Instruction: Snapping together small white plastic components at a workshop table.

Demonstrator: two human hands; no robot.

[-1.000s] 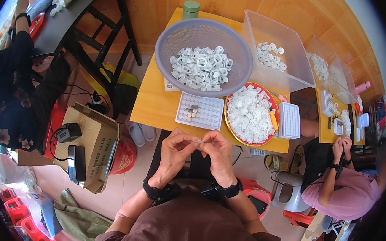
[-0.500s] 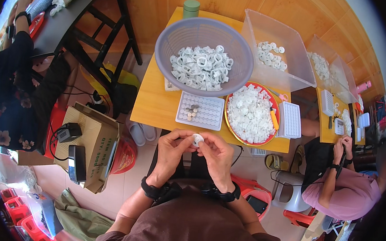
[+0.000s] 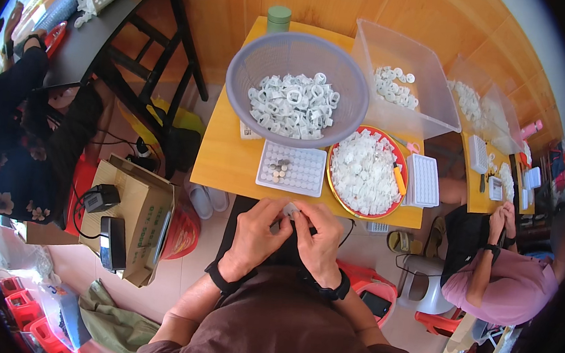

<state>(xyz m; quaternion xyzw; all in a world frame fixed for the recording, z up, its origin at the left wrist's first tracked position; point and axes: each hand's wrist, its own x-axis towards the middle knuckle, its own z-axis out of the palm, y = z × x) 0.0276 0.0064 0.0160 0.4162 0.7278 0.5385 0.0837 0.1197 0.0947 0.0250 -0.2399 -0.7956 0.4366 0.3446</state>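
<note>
A small round white plastic piece is pinched between my two hands, just off the table's front edge. My left hand grips its left side with bent fingers. On the other side, my right hand closes thumb and fingers on it, covering much of the piece. Beyond them on the table lies a white compartment tray with several small round metal discs in it. To its right a red-rimmed round tray is heaped with small white pieces.
A grey-purple basket of white ring-shaped parts stands on the yellow table. Behind are a green canister and a clear bin. Stacked white trays stand right. Other people sit at both sides; a cardboard box is at left.
My fingers have turned the white piece, so its round face now shows less. My right thumb has moved over it, and both hands have tilted inward.
</note>
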